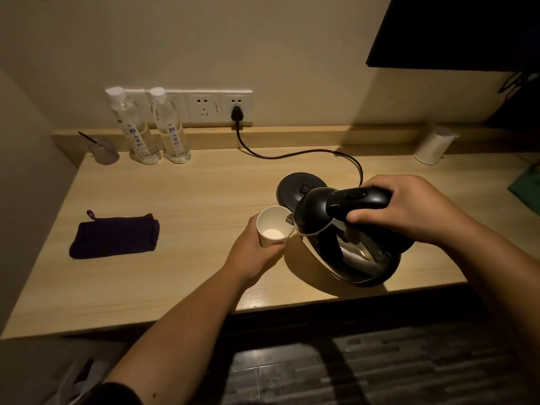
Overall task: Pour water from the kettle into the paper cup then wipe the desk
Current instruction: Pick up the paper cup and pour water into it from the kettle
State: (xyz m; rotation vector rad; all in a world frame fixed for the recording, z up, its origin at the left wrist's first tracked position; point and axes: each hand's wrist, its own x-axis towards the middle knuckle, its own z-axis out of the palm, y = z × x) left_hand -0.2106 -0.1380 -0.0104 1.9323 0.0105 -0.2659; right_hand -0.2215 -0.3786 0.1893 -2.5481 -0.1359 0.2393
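Observation:
A black and steel kettle (350,252) is tilted to the left above the wooden desk (181,267), off its round black base (295,190). My right hand (409,211) grips its black handle from above. The spout touches the rim of a white paper cup (273,226), which my left hand (252,252) holds from the side, tipped slightly toward me. The inside of the cup looks pale at the bottom; I cannot tell if water is flowing. A dark folded cloth (115,235) lies flat on the desk to the left.
Two water bottles (155,130) stand at the back left beside a small upturned glass (103,152). A black cord (292,154) runs from the wall socket (236,108) to the base. A wrapped white cup (432,146) sits at the back right. A dark screen (455,30) hangs on the wall.

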